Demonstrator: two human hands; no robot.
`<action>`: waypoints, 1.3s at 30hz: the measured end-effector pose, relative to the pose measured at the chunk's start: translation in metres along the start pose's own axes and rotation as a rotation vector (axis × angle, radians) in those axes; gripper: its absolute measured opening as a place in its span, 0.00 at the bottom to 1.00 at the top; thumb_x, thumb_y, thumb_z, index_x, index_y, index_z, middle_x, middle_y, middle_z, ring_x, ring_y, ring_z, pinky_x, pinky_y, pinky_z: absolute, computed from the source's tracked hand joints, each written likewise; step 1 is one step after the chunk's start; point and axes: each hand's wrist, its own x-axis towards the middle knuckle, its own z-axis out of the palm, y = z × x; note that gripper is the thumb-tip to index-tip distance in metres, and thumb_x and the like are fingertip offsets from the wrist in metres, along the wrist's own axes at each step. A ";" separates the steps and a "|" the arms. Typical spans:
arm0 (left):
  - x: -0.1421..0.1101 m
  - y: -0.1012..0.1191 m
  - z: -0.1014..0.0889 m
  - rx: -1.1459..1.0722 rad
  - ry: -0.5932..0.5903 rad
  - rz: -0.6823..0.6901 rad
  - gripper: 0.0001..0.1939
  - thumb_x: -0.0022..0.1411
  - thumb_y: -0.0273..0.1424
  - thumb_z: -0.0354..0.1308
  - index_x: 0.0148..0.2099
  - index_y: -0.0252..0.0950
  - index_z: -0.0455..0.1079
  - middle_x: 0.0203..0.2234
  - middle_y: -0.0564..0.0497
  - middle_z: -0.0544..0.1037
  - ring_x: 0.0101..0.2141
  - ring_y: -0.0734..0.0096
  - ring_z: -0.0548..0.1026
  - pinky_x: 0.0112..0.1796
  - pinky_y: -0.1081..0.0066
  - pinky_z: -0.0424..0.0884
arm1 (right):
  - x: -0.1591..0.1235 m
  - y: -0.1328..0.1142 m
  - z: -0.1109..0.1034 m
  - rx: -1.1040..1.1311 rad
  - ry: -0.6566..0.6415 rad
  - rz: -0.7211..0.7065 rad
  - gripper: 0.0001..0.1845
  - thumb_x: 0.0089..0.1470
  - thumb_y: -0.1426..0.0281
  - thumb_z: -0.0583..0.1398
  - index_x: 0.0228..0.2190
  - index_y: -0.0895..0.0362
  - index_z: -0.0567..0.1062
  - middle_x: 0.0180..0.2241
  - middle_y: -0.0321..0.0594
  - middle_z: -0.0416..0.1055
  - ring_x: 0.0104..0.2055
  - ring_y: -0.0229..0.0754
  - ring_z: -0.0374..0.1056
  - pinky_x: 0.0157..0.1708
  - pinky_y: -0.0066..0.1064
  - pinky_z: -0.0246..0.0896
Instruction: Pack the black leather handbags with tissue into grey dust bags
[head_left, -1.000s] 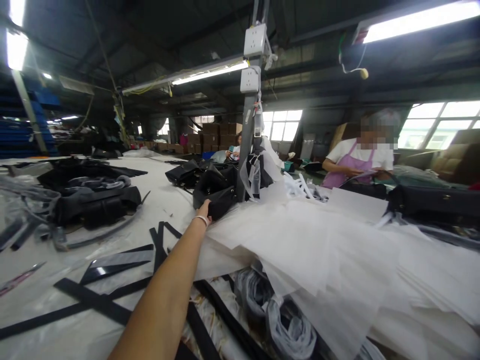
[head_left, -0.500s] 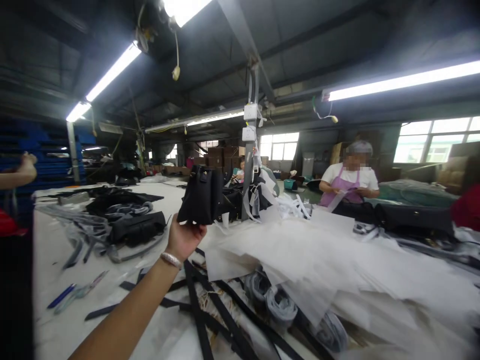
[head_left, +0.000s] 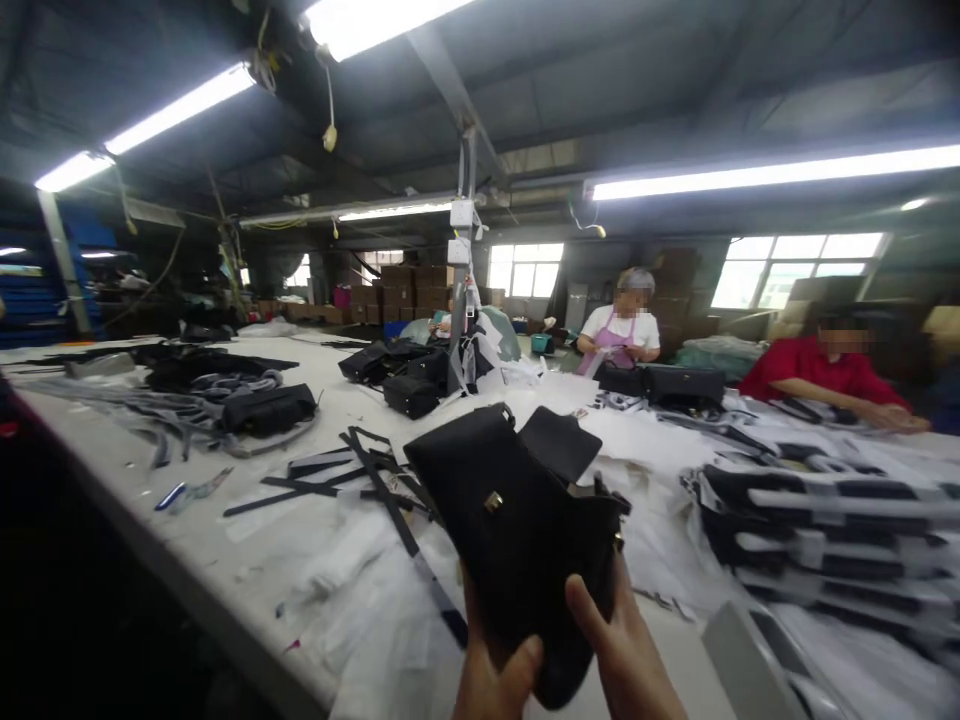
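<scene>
A black handbag point(head_left: 517, 530) with a small gold clasp on its front is held up before me, tilted to one side. Its flap point(head_left: 561, 443) stands lifted at the upper right, and metal fittings show along the right edge. My left hand point(head_left: 495, 665) grips the lower left side, thumb on the front. The lower right side is in my right hand point(head_left: 619, 640), its thumb also across the front. Most fingers of both hands are hidden behind the bag.
Black strips point(head_left: 322, 480) and thin white sheets point(head_left: 390, 600) litter the white table point(head_left: 187, 510). Scissors point(head_left: 206, 487) and a blue pen point(head_left: 171, 496) lie left. Wrapped black bags point(head_left: 840, 530) are stacked right. A post point(head_left: 457, 330) stands mid-table. Two co-workers point(head_left: 619, 320) sit across.
The view has swung right. The handbag came down from the raised left hand to nearer my body, and my right hand has come into view and now grips it too.
</scene>
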 end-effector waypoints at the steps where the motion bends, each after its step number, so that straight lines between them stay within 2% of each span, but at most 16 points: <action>1: -0.015 -0.018 0.014 -0.051 0.029 0.024 0.60 0.50 0.49 0.66 0.71 0.52 0.27 0.64 0.51 0.62 0.64 0.52 0.58 0.63 0.61 0.57 | -0.011 0.001 -0.011 0.006 0.051 0.027 0.52 0.47 0.49 0.66 0.66 0.41 0.46 0.63 0.36 0.60 0.66 0.56 0.51 0.64 0.51 0.49; 4: -0.052 -0.066 0.043 -0.242 0.056 0.006 0.69 0.49 0.48 0.68 0.66 0.52 0.09 0.64 0.47 0.61 0.62 0.49 0.62 0.57 0.58 0.66 | -0.039 0.010 -0.047 0.170 0.143 0.146 0.45 0.47 0.54 0.67 0.63 0.50 0.58 0.54 0.40 0.72 0.58 0.58 0.65 0.57 0.48 0.62; 7: -0.072 -0.087 0.040 -0.247 0.052 -0.090 0.73 0.45 0.53 0.70 0.66 0.51 0.08 0.61 0.40 0.65 0.58 0.47 0.67 0.52 0.56 0.69 | -0.061 0.027 -0.083 0.301 0.237 0.249 0.42 0.44 0.56 0.69 0.57 0.60 0.67 0.43 0.45 0.79 0.47 0.58 0.73 0.45 0.45 0.71; 9: -0.071 -0.083 0.022 -0.168 0.121 -0.121 0.68 0.46 0.60 0.63 0.68 0.51 0.14 0.62 0.37 0.63 0.59 0.47 0.66 0.52 0.56 0.68 | -0.072 0.041 -0.106 0.296 0.275 0.253 0.38 0.41 0.57 0.70 0.52 0.60 0.71 0.40 0.45 0.79 0.44 0.57 0.74 0.42 0.43 0.71; 10: -0.067 -0.076 0.009 -0.105 0.199 -0.117 0.63 0.49 0.62 0.58 0.69 0.51 0.16 0.64 0.37 0.59 0.60 0.48 0.64 0.52 0.56 0.67 | -0.075 0.047 -0.118 0.264 0.276 0.245 0.35 0.40 0.57 0.71 0.49 0.60 0.74 0.38 0.44 0.80 0.43 0.57 0.74 0.41 0.42 0.71; 12: -0.055 -0.056 -0.016 0.090 0.296 0.012 0.64 0.49 0.63 0.58 0.69 0.48 0.18 0.67 0.37 0.50 0.65 0.49 0.55 0.57 0.56 0.62 | -0.080 0.058 -0.139 0.127 0.244 0.209 0.28 0.38 0.57 0.71 0.40 0.58 0.77 0.34 0.43 0.80 0.39 0.57 0.75 0.39 0.42 0.71; 14: -0.044 -0.035 -0.037 0.335 0.277 0.108 0.59 0.52 0.61 0.56 0.71 0.46 0.24 0.69 0.39 0.47 0.67 0.49 0.48 0.61 0.51 0.55 | -0.078 0.065 -0.157 -0.073 0.181 0.120 0.24 0.37 0.56 0.71 0.36 0.57 0.79 0.32 0.43 0.80 0.37 0.57 0.75 0.39 0.43 0.71; 17: -0.033 -0.013 -0.051 0.698 0.125 0.166 0.50 0.56 0.55 0.59 0.71 0.45 0.38 0.69 0.44 0.49 0.68 0.50 0.44 0.64 0.48 0.44 | -0.069 0.075 -0.175 -0.320 0.021 -0.044 0.30 0.41 0.56 0.69 0.46 0.55 0.77 0.42 0.46 0.79 0.46 0.60 0.73 0.49 0.47 0.68; 19: -0.031 -0.007 -0.051 0.813 0.005 0.147 0.47 0.57 0.51 0.61 0.71 0.46 0.42 0.69 0.46 0.50 0.67 0.50 0.46 0.64 0.49 0.44 | -0.065 0.081 -0.182 -0.435 -0.065 -0.084 0.37 0.45 0.56 0.67 0.55 0.55 0.71 0.52 0.48 0.74 0.55 0.61 0.67 0.57 0.48 0.60; 21: -0.030 -0.006 -0.046 0.871 -0.044 0.132 0.46 0.57 0.47 0.63 0.70 0.46 0.45 0.68 0.46 0.51 0.66 0.50 0.50 0.64 0.50 0.48 | -0.065 0.086 -0.184 -0.533 -0.078 -0.081 0.42 0.48 0.55 0.65 0.61 0.55 0.63 0.59 0.50 0.66 0.62 0.60 0.59 0.62 0.49 0.52; 24: -0.028 -0.006 -0.036 0.955 -0.001 0.179 0.38 0.59 0.41 0.63 0.67 0.45 0.53 0.66 0.46 0.56 0.65 0.52 0.54 0.63 0.51 0.53 | -0.073 0.087 -0.186 -0.605 -0.021 -0.107 0.48 0.51 0.53 0.63 0.66 0.52 0.49 0.65 0.48 0.55 0.67 0.57 0.49 0.64 0.50 0.46; 27: -0.026 0.000 -0.028 0.999 0.046 0.224 0.31 0.63 0.36 0.58 0.66 0.44 0.55 0.64 0.45 0.61 0.63 0.55 0.60 0.61 0.55 0.58 | -0.081 0.074 -0.187 -0.720 0.044 -0.213 0.47 0.56 0.56 0.59 0.67 0.48 0.40 0.68 0.45 0.49 0.66 0.57 0.51 0.62 0.52 0.51; 30: -0.021 0.012 -0.018 1.141 0.056 0.255 0.30 0.62 0.32 0.56 0.65 0.44 0.56 0.62 0.48 0.65 0.60 0.58 0.65 0.60 0.58 0.62 | -0.079 0.050 -0.181 -0.929 0.024 -0.445 0.41 0.58 0.60 0.58 0.66 0.49 0.46 0.68 0.45 0.49 0.67 0.58 0.50 0.61 0.52 0.55; 34: -0.015 0.030 -0.002 1.411 0.083 0.261 0.27 0.60 0.27 0.54 0.62 0.45 0.64 0.57 0.50 0.72 0.54 0.57 0.72 0.53 0.60 0.70 | -0.061 0.026 -0.163 -1.140 -0.126 -0.763 0.33 0.57 0.65 0.58 0.63 0.50 0.57 0.67 0.43 0.51 0.67 0.57 0.49 0.62 0.52 0.54; 37: -0.014 0.041 0.009 1.451 0.133 0.243 0.20 0.64 0.31 0.52 0.57 0.44 0.70 0.50 0.49 0.78 0.47 0.54 0.78 0.45 0.61 0.74 | -0.043 0.024 -0.153 -1.250 -0.211 -0.906 0.34 0.55 0.67 0.59 0.62 0.54 0.59 0.62 0.42 0.62 0.63 0.53 0.57 0.64 0.49 0.46; 39: -0.013 0.046 0.012 1.333 0.152 0.205 0.16 0.66 0.35 0.52 0.53 0.43 0.73 0.44 0.49 0.81 0.44 0.55 0.79 0.43 0.63 0.74 | -0.033 0.028 -0.153 -1.263 -0.239 -0.980 0.32 0.55 0.68 0.58 0.61 0.55 0.61 0.57 0.41 0.68 0.58 0.49 0.65 0.67 0.44 0.39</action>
